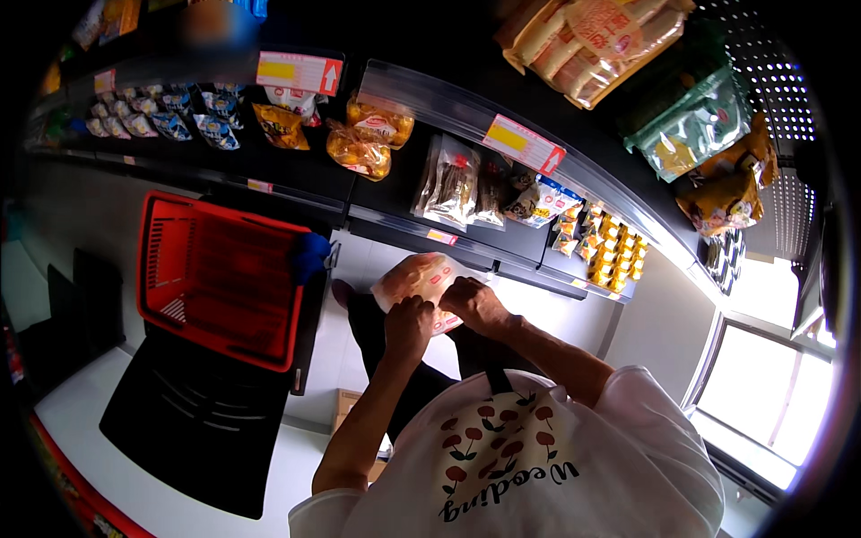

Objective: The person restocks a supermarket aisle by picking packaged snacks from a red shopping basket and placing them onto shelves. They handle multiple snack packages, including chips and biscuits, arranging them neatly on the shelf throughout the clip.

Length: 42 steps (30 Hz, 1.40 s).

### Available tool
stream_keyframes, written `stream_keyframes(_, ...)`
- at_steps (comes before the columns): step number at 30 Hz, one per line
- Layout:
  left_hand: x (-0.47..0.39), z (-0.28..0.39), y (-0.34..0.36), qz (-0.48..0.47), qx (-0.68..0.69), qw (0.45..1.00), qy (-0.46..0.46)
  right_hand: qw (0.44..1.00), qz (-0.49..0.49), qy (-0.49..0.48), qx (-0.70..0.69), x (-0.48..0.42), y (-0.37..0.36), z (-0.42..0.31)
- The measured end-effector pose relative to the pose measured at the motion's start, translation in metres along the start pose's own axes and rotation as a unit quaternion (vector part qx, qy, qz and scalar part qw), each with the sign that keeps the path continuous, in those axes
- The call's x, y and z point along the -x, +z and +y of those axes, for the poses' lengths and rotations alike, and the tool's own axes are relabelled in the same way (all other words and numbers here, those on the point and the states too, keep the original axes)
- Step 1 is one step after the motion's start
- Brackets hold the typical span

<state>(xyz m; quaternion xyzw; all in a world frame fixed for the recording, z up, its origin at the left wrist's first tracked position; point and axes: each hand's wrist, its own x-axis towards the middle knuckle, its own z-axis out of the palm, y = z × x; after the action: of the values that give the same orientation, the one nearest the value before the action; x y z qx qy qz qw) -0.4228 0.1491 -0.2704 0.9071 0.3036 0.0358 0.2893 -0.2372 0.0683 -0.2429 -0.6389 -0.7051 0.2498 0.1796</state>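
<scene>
A clear plastic bag with red printing [418, 274] hangs in front of my legs, and its contents look like pale orange-brown baked goods. My left hand [409, 329] grips the bag's near edge, fingers curled in. Close beside it, my right hand [475, 304] pinches the same bag on the right side. Both hands partly cover the package, so I cannot tell whether it is sealed.
A red plastic shopping basket [229, 339] with a blue item [311, 257] at its rim stands left, near a black chair [202, 430]. Ahead, black shelves hold bagged bread [366, 144], clear packs of dark sticks [452, 185] and small yellow packets [615, 249]. A window [760, 390] is right.
</scene>
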Motion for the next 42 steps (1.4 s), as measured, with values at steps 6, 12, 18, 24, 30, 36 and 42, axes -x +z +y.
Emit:
stream_keyframes(6, 0.006, -0.013, 0.014, -0.003, 0.025, 0.997, -0.077, 0.998, 0.000, 0.001, -0.061, -0.018, 0.005, 0.008)
stream_keyframes(12, 0.022, -0.031, 0.032, 0.019, 0.108, 0.985, -0.132, 0.911, 0.186, 0.251, -0.268, -0.017, 0.021, 0.070)
stream_keyframes(18, 0.032, -0.039, 0.046, 0.023, 0.119, 0.983, -0.135, 0.518, 0.302, 0.528, -0.602, 0.017, 0.088, 0.218)
stream_keyframes(24, 0.033, -0.049, 0.053, 0.059, 0.119, 0.983, -0.123, 0.236, 0.415, 0.508, -0.717, 0.019, 0.152, 0.314)
stream_keyframes(30, 0.028, -0.051, 0.059, 0.070, 0.137, 0.980, -0.130, 0.100, 0.470, 0.486, -0.730, 0.019, 0.182, 0.362)
stream_keyframes(36, 0.019, -0.056, 0.065, 0.097, 0.136, 0.977, -0.130, 0.050, 0.449, 0.455, -0.768, 0.018, 0.200, 0.391)
stream_keyframes(42, 0.004, -0.058, 0.055, 0.117, 0.179, 0.968, -0.133, 0.115, 0.427, 0.361, -0.821, 0.020, 0.203, 0.392)
